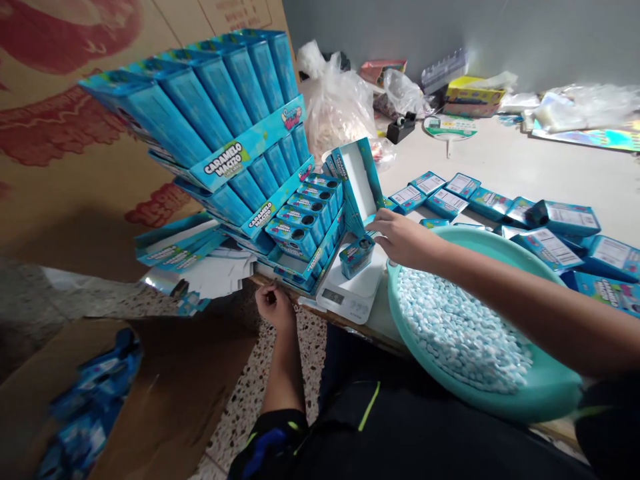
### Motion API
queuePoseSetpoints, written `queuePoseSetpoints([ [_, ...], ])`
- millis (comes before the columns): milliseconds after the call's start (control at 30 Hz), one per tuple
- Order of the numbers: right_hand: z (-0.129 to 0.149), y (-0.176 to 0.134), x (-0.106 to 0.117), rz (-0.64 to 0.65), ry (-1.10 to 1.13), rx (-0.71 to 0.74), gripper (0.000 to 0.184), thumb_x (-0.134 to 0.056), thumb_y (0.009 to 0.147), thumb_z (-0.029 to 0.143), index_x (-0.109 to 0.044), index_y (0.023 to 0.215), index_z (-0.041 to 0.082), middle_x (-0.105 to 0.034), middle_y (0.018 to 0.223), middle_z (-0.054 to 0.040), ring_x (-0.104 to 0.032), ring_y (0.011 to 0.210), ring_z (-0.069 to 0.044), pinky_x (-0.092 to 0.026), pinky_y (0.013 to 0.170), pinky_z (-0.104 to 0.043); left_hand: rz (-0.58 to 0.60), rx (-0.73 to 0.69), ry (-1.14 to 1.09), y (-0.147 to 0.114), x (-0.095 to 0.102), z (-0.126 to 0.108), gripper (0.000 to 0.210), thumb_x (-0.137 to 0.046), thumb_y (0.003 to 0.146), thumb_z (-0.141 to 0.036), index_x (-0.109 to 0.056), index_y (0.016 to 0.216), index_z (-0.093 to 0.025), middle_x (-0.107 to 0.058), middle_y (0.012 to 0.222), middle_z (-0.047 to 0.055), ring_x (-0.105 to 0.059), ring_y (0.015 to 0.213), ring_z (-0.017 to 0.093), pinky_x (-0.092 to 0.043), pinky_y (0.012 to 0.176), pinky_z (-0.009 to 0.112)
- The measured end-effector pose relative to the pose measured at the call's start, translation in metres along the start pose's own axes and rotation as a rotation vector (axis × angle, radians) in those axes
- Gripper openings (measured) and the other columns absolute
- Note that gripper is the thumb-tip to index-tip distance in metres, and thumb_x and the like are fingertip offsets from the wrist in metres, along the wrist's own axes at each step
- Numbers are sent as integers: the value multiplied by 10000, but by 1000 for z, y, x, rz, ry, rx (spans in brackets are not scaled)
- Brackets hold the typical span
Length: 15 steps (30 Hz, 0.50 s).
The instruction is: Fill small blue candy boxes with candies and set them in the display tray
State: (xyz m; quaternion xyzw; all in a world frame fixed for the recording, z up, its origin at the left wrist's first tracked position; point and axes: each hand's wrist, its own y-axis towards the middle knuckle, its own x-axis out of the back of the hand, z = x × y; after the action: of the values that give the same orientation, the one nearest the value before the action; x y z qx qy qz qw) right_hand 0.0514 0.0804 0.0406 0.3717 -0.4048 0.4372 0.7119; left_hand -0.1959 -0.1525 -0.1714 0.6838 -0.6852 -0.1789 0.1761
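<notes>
On the white digital scale (347,305) stands a small blue candy box (356,259). My right hand (393,233) hovers at the top of this box, fingertips bent down and pressed together. Whatever they may pinch is too small to make out. Under my right forearm is a turquoise basin (400,327) of pale blue and white candies (460,333). My left hand (273,303) is curled into a loose fist by the table's front edge, left of the scale; nothing shows in it. Beside it sits a display tray (293,273) with several upright blue boxes (295,235).
Stacked display trays of blue boxes (240,160) rise at the left, against a large cardboard carton (65,133). Flat blue boxes (500,203) lie on the right. An open carton (185,393) on the floor holds more. Plastic bags (340,107) stand at the back.
</notes>
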Motion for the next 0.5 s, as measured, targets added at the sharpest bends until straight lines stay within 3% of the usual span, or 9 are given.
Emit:
queuePoseSetpoints([
  [133,-10,-48,5,194,-181,-125,167,-607,915,153,-766,965,156,-702,977,-147,-678,859,-290,-552,811,-443,-6,-5,5,1,-1,3,241,-675,832,-372,-520,763,-199,-566,810,-6,-612,809,154,-517,808,328],
  [233,-18,-86,-7,329,-154,-173,171,-686,899,256,-754,1022,159,-722,1010,-147,-697,874,-322,-568,809,-480,-26,-2,10,1,-4,7,239,-673,817,-355,-504,747,-201,-543,788,-11,-593,780,150,-517,797,323],
  [367,-19,-115,-24,360,29,-155,194,-669,929,250,-735,1092,168,-705,1167,-143,-701,1016,-306,-561,921,-452,-41,15,36,1,-6,9,216,-670,816,-294,-493,737,-200,-536,777,-14,-581,772,145,-518,794,314],
  [500,-16,-124,-23,405,127,-173,146,-612,943,192,-754,974,201,-735,1017,-95,-710,900,-256,-559,843,-380,-48,27,61,1,-7,7,217,-664,835,-239,-481,727,-197,-522,776,-12,-579,779,143,-517,788,302],
])
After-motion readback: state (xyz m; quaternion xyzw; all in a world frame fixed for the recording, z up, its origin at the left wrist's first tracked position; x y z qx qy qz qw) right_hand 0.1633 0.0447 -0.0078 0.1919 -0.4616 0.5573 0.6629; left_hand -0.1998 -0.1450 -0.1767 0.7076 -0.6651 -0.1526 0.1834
